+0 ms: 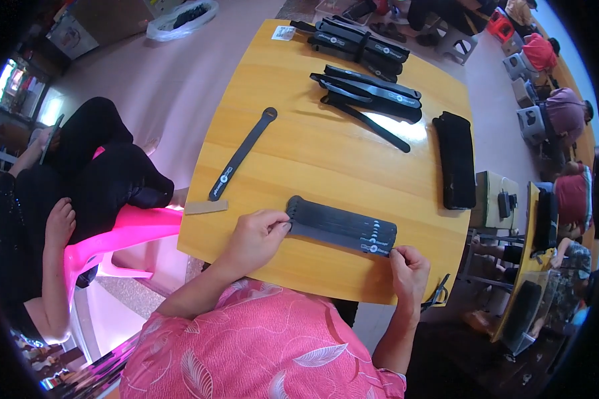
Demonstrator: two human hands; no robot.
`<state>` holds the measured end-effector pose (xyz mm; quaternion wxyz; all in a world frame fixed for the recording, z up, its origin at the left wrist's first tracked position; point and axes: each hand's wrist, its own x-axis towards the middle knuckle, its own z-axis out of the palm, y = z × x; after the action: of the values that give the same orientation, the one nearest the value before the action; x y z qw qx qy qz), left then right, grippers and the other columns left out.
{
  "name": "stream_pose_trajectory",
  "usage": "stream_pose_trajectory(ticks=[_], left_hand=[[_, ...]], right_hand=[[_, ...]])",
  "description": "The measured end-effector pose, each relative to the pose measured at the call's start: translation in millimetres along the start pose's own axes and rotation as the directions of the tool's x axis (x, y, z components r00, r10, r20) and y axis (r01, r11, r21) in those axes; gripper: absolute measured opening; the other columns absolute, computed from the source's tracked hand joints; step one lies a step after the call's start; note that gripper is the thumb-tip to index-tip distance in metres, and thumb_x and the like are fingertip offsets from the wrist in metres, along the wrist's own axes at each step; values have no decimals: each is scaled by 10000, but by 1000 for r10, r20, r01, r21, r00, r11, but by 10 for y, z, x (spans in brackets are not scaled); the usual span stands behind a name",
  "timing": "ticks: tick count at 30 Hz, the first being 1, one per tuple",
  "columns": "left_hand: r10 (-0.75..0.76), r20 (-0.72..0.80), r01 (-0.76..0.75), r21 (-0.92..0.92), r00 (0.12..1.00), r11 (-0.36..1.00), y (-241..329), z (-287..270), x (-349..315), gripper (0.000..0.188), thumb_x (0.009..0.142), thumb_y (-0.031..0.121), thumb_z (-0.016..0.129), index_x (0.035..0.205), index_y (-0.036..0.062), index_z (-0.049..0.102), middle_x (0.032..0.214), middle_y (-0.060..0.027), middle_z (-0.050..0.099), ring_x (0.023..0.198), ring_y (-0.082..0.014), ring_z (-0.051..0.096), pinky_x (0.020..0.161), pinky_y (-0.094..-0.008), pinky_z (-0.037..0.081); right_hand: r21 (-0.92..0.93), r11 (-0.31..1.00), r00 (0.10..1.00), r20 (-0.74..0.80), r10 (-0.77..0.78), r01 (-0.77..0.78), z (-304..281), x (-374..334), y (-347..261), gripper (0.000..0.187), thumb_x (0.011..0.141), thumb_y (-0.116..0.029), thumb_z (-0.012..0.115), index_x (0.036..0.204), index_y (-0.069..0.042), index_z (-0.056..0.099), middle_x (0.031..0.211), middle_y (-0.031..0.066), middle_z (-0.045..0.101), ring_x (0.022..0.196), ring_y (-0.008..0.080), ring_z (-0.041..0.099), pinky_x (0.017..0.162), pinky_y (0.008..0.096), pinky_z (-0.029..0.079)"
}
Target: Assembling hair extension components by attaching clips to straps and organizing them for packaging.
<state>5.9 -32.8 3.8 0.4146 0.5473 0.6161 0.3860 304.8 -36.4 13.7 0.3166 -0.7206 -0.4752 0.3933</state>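
Note:
A fanned stack of flat black straps [339, 223] with pale printed marks lies on the wooden table [299, 159] close in front of me. At its left end, where the straps have rounded heads, my left hand [254, 243] closes thumb and forefinger in a pinch. My right hand [409, 267] pinches the nearest strap's corner at the right end. Beyond my left hand a single black strap [246, 149] with a holed round head lies slantwise. A short tan strip [206, 207] rests by its lower end.
Bundled black straps [359, 48] and a looser pile [373, 96] lie at the table's far side. A thick black stack [455, 159] is along the right edge, a thin black loop [438, 291] at the near right corner. Someone sits left on a pink chair [126, 233].

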Motion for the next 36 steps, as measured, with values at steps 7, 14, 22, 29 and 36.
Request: stream_pose_trajectory(ticks=[7, 14, 22, 29, 36], left_hand=[[-128, -7, 128, 21, 992, 992, -23, 6, 22, 132, 796, 44, 663, 898, -38, 648, 739, -46, 652, 651, -62, 581, 581, -206, 465], [-123, -15, 124, 52, 992, 991, -55, 53, 10, 147, 775, 48, 670, 884, -49, 649, 730, -111, 662, 631, -122, 624, 572, -243, 495], [-121, -61, 123, 26, 991, 992, -59, 106, 14, 117, 774, 19, 683, 870, -40, 653, 734, -45, 652, 642, -61, 588, 584, -198, 475], [-99, -87, 108, 114, 991, 988, -36, 75, 6, 104, 750, 5, 684, 841, -35, 653, 693, -75, 644, 590, -86, 588, 553, -213, 472], [-101, -71, 108, 102, 992, 989, -72, 87, 3, 117, 748, 8, 684, 848, -43, 650, 699, -87, 648, 602, -90, 600, 558, -220, 481]], right_hand=[[7, 1000, 1000, 25, 17, -17, 27, 52, 27, 143, 793, -74, 621, 830, 57, 664, 688, 85, 630, 650, 122, 573, 612, 256, 449], [-18, 1000, 1000, -8, -17, 16, 54, 64, -11, 116, 816, -51, 610, 785, 49, 660, 599, -36, 537, 552, 31, 450, 483, 209, 334], [-65, 998, 1000, 2, -18, 18, 31, 67, -86, 131, 810, -67, 611, 779, 49, 662, 595, -15, 556, 564, 45, 483, 503, 224, 376], [-88, 994, 997, 44, -60, 64, 58, 88, -93, 143, 815, -78, 601, 770, 44, 660, 585, -8, 562, 554, 52, 494, 498, 221, 379], [-153, 985, 997, 20, -77, 79, 48, 89, -57, 154, 816, -87, 593, 771, 42, 663, 561, -3, 554, 530, 52, 490, 485, 226, 379]])
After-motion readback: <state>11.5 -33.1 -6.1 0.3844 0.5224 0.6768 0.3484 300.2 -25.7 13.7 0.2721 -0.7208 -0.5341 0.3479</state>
